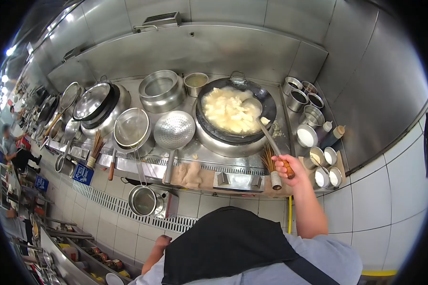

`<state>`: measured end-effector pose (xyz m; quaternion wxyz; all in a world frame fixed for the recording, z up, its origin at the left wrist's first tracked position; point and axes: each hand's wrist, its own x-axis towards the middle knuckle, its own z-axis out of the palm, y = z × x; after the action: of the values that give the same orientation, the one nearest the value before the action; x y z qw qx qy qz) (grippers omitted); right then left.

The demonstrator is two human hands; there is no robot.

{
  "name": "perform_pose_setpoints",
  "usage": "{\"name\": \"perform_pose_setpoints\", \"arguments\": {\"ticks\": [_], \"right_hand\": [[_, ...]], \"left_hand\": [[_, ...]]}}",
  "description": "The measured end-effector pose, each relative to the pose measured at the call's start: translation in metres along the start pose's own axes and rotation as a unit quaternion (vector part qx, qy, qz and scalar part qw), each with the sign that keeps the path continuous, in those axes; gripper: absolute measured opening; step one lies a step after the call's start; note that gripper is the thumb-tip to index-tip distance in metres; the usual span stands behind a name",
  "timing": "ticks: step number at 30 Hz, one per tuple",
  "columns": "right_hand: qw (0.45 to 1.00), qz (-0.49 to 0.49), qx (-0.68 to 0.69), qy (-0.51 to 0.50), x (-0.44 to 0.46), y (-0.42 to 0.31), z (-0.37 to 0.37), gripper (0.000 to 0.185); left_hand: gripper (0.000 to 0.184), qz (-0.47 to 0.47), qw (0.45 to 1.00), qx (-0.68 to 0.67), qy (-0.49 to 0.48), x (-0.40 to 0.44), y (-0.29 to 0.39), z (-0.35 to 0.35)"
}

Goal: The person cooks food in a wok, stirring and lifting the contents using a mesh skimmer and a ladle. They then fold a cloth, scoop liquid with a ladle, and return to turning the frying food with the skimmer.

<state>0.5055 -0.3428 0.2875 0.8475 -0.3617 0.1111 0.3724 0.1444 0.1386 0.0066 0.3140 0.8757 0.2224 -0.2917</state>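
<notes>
My right hand (291, 171) is closed around the wooden handle of a long metal ladle (269, 135). The ladle's bowl rests in a large dark wok (269, 100), among pale yellow chunks (230, 111) in cloudy, bubbling liquid. One pale piece sits up on the wok's right side. Just left of my right hand stands a bamboo wok brush (270, 164). My left hand (162, 241) hangs low beside my apron, apart from the stove; how its fingers are set is too small to make out.
Left of the wok lie a perforated skimmer (174, 129), a mesh strainer (131, 127) and a crumpled cloth (188, 175). Seasoning tins (307, 136) and squeeze bottles (333, 136) line the right side. A small pot (142, 200) stands below the counter edge. Another person (12, 145) is far left.
</notes>
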Motion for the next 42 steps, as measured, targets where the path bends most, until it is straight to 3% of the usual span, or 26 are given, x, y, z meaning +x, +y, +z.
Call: {"name": "perform_pose_setpoints", "arguments": {"ticks": [6, 8, 11, 13, 18, 21, 23, 24, 26, 33, 38, 40, 42], "right_hand": [[0.999, -0.021, 0.041, -0.026, -0.013, 0.011, 0.014, 0.024], [0.998, -0.028, 0.044, -0.026, -0.013, 0.009, 0.019, 0.025], [0.998, -0.035, 0.035, -0.039, -0.01, 0.004, 0.034, 0.025], [0.988, -0.092, -0.12, 0.023, -0.004, -0.004, 0.052, 0.024], [0.978, -0.098, -0.182, 0.032, 0.013, -0.019, 0.069, 0.022], [0.956, -0.128, -0.257, 0.068, 0.028, -0.021, 0.068, 0.018], [0.891, -0.175, -0.395, 0.137, 0.047, -0.032, 0.06, 0.012], [0.891, -0.176, -0.396, 0.134, 0.057, -0.041, 0.056, 0.012], [0.826, -0.209, -0.493, 0.175, 0.074, -0.063, 0.044, 0.013], [0.794, -0.196, -0.54, 0.202, 0.116, -0.111, 0.007, 0.015], [0.824, -0.155, -0.516, 0.173, 0.117, -0.092, -0.018, 0.015], [0.893, -0.097, -0.42, 0.129, 0.102, -0.088, -0.014, 0.016], [0.907, -0.064, -0.4, 0.117, 0.083, -0.094, -0.018, 0.014]], "left_hand": [[0.026, 0.085, 0.995, 0.035, -0.036, 0.013, -0.016, 0.007], [0.032, -0.081, 0.992, -0.095, -0.007, 0.008, -0.009, 0.017], [0.033, -0.068, 0.996, -0.036, -0.035, 0.001, -0.016, 0.023], [0.034, -0.069, 0.996, -0.028, -0.04, -0.003, -0.017, 0.027], [0.036, -0.097, 0.994, -0.042, -0.018, -0.02, 0.011, 0.014], [0.038, -0.136, 0.989, -0.062, -0.006, -0.038, 0.034, 0.003], [0.039, -0.153, 0.987, -0.057, -0.004, -0.044, 0.035, 0.007], [0.039, -0.154, 0.986, -0.059, -0.002, -0.032, 0.016, 0.022], [0.04, -0.116, 0.981, -0.157, 0.007, -0.005, -0.03, 0.058], [0.04, -0.116, 0.99, -0.074, -0.022, -0.044, -0.042, 0.068], [0.039, -0.13, 0.989, -0.074, -0.019, -0.054, -0.036, 0.067], [0.039, -0.132, 0.988, -0.075, -0.015, -0.056, -0.031, 0.065], [0.039, -0.133, 0.988, -0.077, -0.011, -0.056, -0.025, 0.062]]}}
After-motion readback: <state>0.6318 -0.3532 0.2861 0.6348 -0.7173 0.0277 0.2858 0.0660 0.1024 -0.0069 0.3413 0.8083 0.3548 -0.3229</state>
